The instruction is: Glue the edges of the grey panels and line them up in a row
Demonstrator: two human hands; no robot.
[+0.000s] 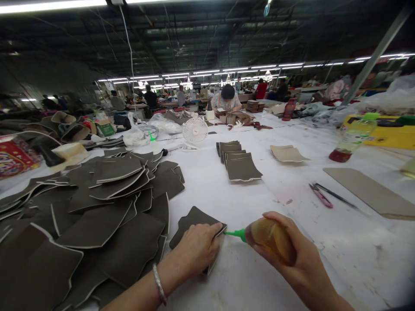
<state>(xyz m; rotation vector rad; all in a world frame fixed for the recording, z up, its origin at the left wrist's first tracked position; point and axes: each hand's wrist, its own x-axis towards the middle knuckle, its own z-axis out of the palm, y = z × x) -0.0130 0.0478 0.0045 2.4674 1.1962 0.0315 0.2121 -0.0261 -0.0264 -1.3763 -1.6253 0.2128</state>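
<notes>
My left hand (pixel 198 249) lies on a dark grey cut piece (pixel 192 218) on the white table, fingers curled over its right edge and pressing it down. My right hand (pixel 292 255) is wrapped round a brownish squeeze bottle (pixel 269 236) held sideways. Its green nozzle (pixel 234 233) points left and touches the edge of the piece by my left fingertips. A silver bracelet sits on my left wrist.
A big heap of dark cut pieces (pixel 97 207) fills the left. A neat row of stacked pieces (pixel 240 162) and a beige stack (pixel 287 153) lie ahead. Pink scissors (pixel 320 195), a drink bottle (pixel 352 138), a small white fan (pixel 195 131) and a beige sheet (pixel 372 192) are nearby. Other people work at the far end.
</notes>
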